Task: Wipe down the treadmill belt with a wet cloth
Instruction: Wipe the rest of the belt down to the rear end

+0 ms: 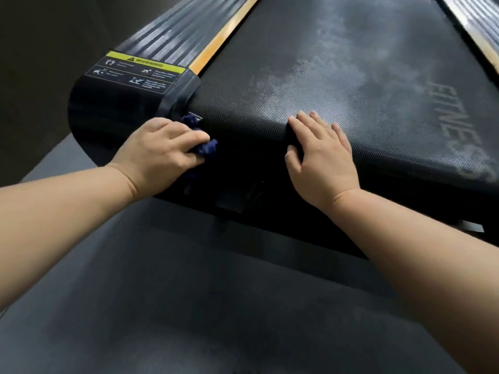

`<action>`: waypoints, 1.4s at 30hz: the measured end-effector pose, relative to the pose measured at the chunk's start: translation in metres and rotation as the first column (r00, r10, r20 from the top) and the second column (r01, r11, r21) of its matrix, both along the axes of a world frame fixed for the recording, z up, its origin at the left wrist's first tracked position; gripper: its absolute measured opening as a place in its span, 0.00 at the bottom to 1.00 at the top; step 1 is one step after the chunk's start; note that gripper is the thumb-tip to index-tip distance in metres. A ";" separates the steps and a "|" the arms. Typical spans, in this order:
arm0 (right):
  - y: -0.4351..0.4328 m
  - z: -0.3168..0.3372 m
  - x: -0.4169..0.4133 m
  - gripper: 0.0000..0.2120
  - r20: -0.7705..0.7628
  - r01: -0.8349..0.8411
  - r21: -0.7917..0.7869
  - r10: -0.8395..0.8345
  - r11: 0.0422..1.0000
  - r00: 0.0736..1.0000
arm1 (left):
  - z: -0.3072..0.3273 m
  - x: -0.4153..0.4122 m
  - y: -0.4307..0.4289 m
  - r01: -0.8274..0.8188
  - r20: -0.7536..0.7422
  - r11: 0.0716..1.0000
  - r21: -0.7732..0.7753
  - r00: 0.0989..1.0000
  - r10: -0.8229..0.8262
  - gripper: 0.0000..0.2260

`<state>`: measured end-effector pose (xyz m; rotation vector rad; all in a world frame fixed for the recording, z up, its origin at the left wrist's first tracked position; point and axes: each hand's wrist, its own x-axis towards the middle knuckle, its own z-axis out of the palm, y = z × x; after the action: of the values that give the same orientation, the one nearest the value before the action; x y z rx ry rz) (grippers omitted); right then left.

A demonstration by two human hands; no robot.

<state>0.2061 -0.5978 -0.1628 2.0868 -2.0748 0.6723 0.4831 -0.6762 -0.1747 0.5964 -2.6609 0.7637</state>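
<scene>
The black textured treadmill belt (337, 76) runs away from me, with pale dusty smears across its middle and grey lettering at the right. My left hand (159, 155) grips a bunched dark blue cloth (206, 148) against the belt's rounded rear end, close to the left corner cap. Part of the cloth pokes out above my knuckles. My right hand (321, 157) lies flat on the rear curve of the belt, fingers straight and spread, thumb down over the edge.
A ribbed black side rail (172, 41) with an orange strip and a yellow warning label (135, 72) borders the belt on the left. Another rail (475, 25) runs along the right. A dark grey floor mat (189, 292) lies under my arms.
</scene>
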 end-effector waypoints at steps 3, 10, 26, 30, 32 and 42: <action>0.012 0.003 -0.024 0.22 -0.016 -0.004 -0.097 0.002 0.995 1.000 | 0.003 -0.030 0.019 -0.196 -0.289 0.965 0.176 0.927 0.241 0.11; 0.055 0.004 -0.134 0.21 -0.152 0.103 -0.149 -0.126 0.983 0.980 | 0.001 -0.124 0.057 -0.371 -0.426 0.735 0.568 0.632 0.648 0.15; 0.082 0.023 -0.240 0.23 -0.094 0.140 -0.104 -0.149 0.985 0.984 | 0.027 -0.284 0.067 0.464 -0.044 0.885 -0.025 0.884 -0.465 0.16; 0.083 0.015 -0.213 0.20 -0.107 -0.002 -0.067 -0.005 0.998 0.994 | 0.029 -0.209 0.050 0.365 0.049 0.931 0.025 0.929 -0.366 0.15; 0.086 0.008 -0.205 0.20 -0.096 -0.012 -0.057 0.006 0.998 0.995 | 0.025 -0.174 0.053 0.256 0.036 0.963 0.089 0.965 -0.260 0.14; 0.100 0.027 -0.108 0.09 0.686 -0.169 0.096 0.058 0.981 0.725 | 0.040 -0.208 0.137 0.520 -0.259 -0.082 0.850 0.548 0.795 0.17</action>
<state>0.0978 -0.4975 -0.1359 2.2951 -2.4008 1.5560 0.2749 -0.5395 -0.1345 1.2241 -1.4765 -1.6107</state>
